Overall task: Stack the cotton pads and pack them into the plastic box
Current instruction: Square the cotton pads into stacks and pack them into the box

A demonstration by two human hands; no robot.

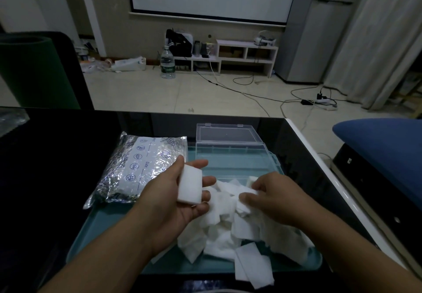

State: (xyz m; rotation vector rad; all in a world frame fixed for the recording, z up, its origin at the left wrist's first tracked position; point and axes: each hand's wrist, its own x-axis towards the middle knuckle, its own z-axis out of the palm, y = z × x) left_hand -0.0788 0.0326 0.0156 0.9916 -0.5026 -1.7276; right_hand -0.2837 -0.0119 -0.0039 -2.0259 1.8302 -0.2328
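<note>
A loose heap of white cotton pads (pixel 230 231) lies on a teal tray (pixel 109 224) on the black table. My left hand (pixel 180 201) holds a small stack of cotton pads (pixel 190 183) upright between thumb and fingers. My right hand (pixel 271 194) pinches a single pad (pixel 247 195) at the top of the heap. The clear plastic box (pixel 230 151) stands open and holds no pads at the far end of the tray, its lid (pixel 226 131) folded back.
A silver foil bag (pixel 139 169) lies on the tray's left side. The table's white right edge (pixel 324 167) runs beside a blue cushion (pixel 383 142). A green roll (pixel 34 69) stands at the far left. Cables and a water bottle (pixel 167 61) are on the floor beyond.
</note>
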